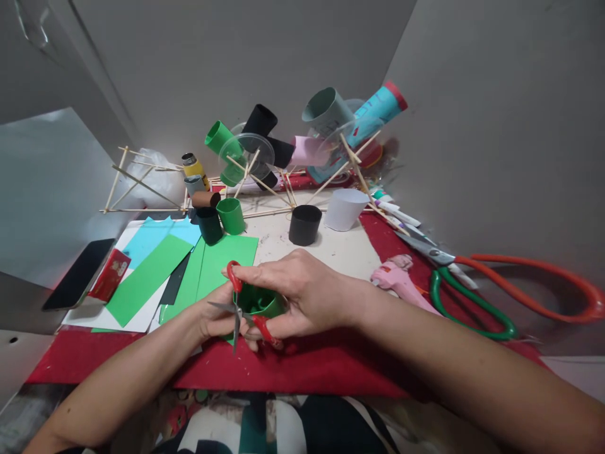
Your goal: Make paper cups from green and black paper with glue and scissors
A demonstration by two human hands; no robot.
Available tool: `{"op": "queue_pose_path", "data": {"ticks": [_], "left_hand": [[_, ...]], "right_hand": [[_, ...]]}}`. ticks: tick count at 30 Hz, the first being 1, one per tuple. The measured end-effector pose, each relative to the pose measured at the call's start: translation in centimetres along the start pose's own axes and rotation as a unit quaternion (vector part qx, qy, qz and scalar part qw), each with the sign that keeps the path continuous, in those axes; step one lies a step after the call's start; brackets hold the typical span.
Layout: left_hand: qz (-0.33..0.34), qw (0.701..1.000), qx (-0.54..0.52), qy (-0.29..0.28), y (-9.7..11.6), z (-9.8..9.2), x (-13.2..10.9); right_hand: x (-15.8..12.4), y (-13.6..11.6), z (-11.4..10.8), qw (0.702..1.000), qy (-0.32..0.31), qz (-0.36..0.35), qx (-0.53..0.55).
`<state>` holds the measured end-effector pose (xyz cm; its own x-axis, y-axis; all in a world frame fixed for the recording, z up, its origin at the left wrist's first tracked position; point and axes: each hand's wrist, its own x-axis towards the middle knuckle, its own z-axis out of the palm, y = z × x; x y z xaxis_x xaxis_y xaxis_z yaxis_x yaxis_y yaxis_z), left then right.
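My right hand (295, 290) grips small red-handled scissors (239, 306), fingers through the loops, blades pointing left and down. My left hand (215, 315) is mostly hidden behind the right one and closes round a green paper cylinder (259, 301). The blades sit at the cylinder's left edge. Both hands hover above the front of a red mat (307, 369), just in front of green paper sheets (208, 268).
Black (305, 224), white (346, 209) and green (231, 215) paper cups stand behind. Stick frames with cups (250, 151) rise at the back. A pink glue gun (401, 277) and large scissors (472, 280) lie right. A phone (78, 273) lies left.
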<state>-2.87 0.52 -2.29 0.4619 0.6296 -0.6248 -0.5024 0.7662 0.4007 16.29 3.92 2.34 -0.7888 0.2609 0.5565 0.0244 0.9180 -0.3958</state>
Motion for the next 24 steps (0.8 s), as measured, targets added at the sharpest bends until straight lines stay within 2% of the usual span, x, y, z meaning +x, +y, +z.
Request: {"op": "queue_pose_path", "data": {"ticks": [2, 3, 5, 10, 13, 15, 17, 19, 21, 24], "left_hand": [[-0.063, 0.996, 0.054, -0.035, 0.1, -0.1, 0.2], [-0.072, 0.992, 0.085, -0.067, 0.1, -0.2, 0.3], [-0.057, 0.987, 0.115, -0.100, 0.0, -0.5, 0.6], [0.018, 0.984, 0.124, -0.124, 0.4, -0.9, 0.5], [0.089, 0.979, 0.105, -0.149, 1.2, -0.6, 0.0], [0.133, 0.975, 0.091, -0.151, 1.8, -0.3, -0.5], [0.150, 0.975, 0.082, -0.142, 2.4, 0.0, -1.0], [0.134, 0.978, 0.077, -0.144, 2.7, 0.1, -1.3], [0.113, 0.979, 0.073, -0.154, 2.6, 0.0, -1.4], [0.117, 0.980, 0.064, -0.151, 2.0, -0.3, -1.3]], "right_hand": [[0.0, 0.0, -0.1, 1.000, 0.006, 0.008, 0.012], [0.0, 0.0, -0.1, 1.000, 0.008, 0.007, 0.015], [0.1, 0.1, -0.1, 1.000, 0.017, -0.002, 0.024], [0.3, -0.3, -1.0, 0.991, 0.089, -0.002, 0.096], [-0.1, -1.3, -2.0, 0.967, 0.164, 0.092, 0.173], [-0.8, -2.2, -2.1, 0.930, 0.227, 0.177, 0.229], [-1.9, -2.9, -1.4, 0.892, 0.252, 0.250, 0.279], [-3.2, -3.4, 0.1, 0.868, 0.245, 0.319, 0.292], [-4.5, -3.7, 2.0, 0.850, 0.195, 0.389, 0.295], [-6.1, -3.6, 4.5, 0.844, 0.119, 0.445, 0.273]]}}
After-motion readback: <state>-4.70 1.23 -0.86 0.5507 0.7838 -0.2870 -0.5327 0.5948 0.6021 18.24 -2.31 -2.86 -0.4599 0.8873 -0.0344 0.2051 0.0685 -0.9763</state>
